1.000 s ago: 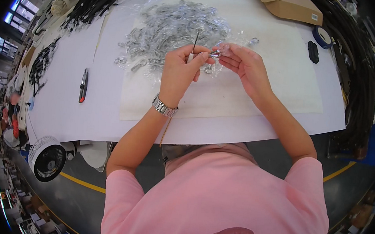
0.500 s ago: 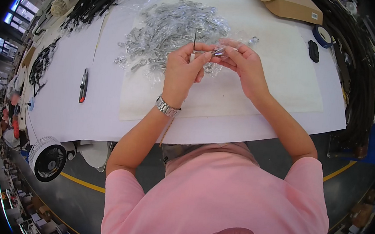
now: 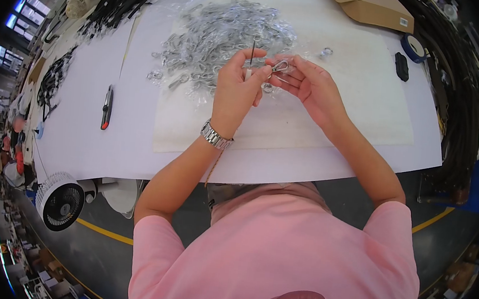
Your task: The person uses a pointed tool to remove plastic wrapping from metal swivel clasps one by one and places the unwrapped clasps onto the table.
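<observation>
Left hand (image 3: 234, 86) grips clip (image 3: 278, 68) and spike (image 3: 248, 74), right hand (image 3: 315, 89) I can't tell, so a slip could jab toward 12 o'clock.

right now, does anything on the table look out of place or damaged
One small ringed metal fitting lies by itself, right of the heap of plastic-wrapped metal fittings; it looks stray because most others are bunched together. No clear damage or spill stands out.

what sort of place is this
Probably a factory workshop: a heap of metal clasps in clear plastic on a worktable, bundled black strips and a yellow floor line.
</observation>
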### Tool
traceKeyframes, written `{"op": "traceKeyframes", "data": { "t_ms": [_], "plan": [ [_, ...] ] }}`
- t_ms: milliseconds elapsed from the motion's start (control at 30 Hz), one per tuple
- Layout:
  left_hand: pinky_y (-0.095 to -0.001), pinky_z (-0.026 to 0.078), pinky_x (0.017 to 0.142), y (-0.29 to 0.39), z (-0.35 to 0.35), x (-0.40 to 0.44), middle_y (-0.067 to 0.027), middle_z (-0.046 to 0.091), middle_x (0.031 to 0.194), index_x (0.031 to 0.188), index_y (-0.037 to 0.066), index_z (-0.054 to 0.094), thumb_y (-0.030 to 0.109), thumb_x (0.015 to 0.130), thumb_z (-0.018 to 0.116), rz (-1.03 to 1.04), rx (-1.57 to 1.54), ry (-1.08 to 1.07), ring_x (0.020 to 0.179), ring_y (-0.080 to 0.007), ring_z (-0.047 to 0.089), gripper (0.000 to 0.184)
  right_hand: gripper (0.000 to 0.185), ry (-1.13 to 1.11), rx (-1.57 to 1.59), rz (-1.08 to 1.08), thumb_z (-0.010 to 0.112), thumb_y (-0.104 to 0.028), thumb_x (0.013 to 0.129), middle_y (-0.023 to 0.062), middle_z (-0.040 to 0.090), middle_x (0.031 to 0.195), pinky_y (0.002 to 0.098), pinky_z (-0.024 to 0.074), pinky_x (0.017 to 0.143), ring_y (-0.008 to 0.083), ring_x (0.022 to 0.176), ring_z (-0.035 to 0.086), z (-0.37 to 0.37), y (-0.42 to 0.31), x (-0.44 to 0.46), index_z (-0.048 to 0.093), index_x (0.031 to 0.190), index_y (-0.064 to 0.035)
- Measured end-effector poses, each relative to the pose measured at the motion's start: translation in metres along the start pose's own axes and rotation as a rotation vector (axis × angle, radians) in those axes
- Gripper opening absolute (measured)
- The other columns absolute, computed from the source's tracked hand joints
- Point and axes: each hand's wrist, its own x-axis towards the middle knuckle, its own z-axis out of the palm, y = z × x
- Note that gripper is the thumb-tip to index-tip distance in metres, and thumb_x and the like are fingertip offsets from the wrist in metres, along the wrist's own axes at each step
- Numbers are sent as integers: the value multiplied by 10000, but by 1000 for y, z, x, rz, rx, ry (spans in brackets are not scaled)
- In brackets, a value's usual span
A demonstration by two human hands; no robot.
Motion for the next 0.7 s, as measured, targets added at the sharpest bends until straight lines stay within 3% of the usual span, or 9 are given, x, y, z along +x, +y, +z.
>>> {"op": "traceKeyframes", "data": {
  "t_ms": [367, 467, 567, 700],
  "plan": [
    [-205, 327, 439, -3, 8, -2, -20, 724, 767, 1317, -26, 637, 170, 1049, 701, 26, -6, -46, 498, -28, 481, 339, 367, -73, -19, 43, 601, -304, 1122, 82, 768, 1144, 358, 564, 1062, 172, 1047, 743, 3, 12, 0, 698, 1278, 13],
    [-198, 306, 445, 10, -4, 2, -16, 715, 769, 1291, -21, 666, 234, 1080, 669, -44, 96, -189, 497, -21, 455, 332, 349, -130, -79, 58, 615, -314, 1118, 77, 770, 1103, 320, 582, 946, 151, 948, 731, -7, 10, 1, 714, 1225, 3],
    [-195, 271, 452, 14, -28, 14, -9, 696, 769, 1269, -9, 698, 290, 1103, 637, -52, 76, -246, 501, -10, 414, 347, 349, 1, -170, 79, 623, -319, 1115, 69, 758, 1031, 277, 556, 779, 120, 831, 684, 8, -8, -3, 719, 1197, 7],
    [-201, 237, 458, 8, -28, 13, 2, 664, 756, 1195, 15, 735, 271, 1096, 657, -109, -71, -367, 512, 1, 373, 285, 357, -295, -46, 294, 603, -312, 1124, 52, 729, 949, 248, 493, 656, 91, 721, 605, -11, -4, 3, 718, 1188, 20]
  ]
}}
